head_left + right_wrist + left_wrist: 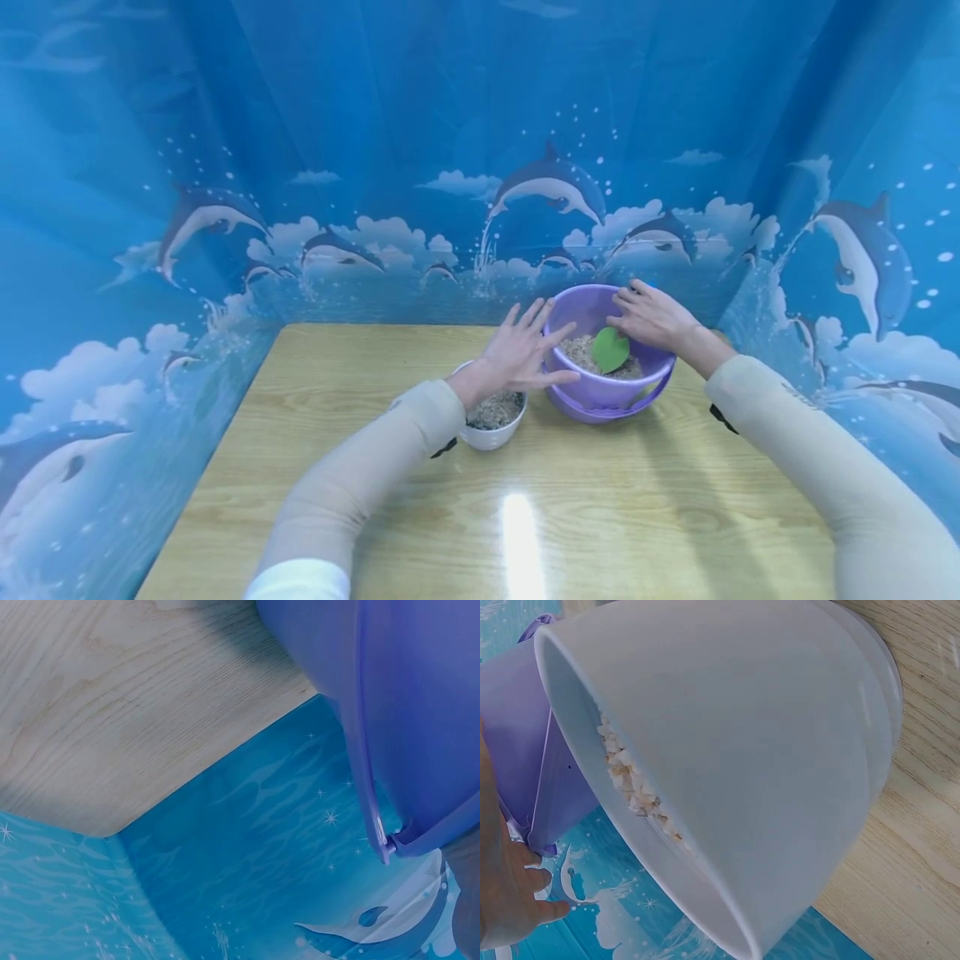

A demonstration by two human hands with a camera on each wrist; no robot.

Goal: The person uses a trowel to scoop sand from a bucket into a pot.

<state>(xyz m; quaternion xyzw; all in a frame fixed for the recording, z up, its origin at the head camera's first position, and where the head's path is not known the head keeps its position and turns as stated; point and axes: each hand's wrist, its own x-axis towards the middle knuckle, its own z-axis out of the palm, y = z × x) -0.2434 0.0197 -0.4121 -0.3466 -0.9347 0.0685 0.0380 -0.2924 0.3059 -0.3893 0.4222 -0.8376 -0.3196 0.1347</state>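
A purple bucket [600, 387] with pale grit in it stands at the table's back right. My right hand [651, 318] is bent over its far right rim, fingers curled in above the grit. From under those fingers hangs a green leaf-shaped piece [611, 350]; the exact grip is hidden. A scrap of blue shows behind the knuckles. My left hand [517, 350] spreads its fingers at the bucket's left rim, palm down. Below its wrist sits a white bowl [491, 438] of gravel; pale stones [634, 776] show inside it in the left wrist view.
The wooden table [360, 417] ends just behind the bucket, against a blue dolphin-print curtain [420, 167] on the back and both sides. The bucket's purple handle [367, 765] hangs down its outside in the right wrist view.
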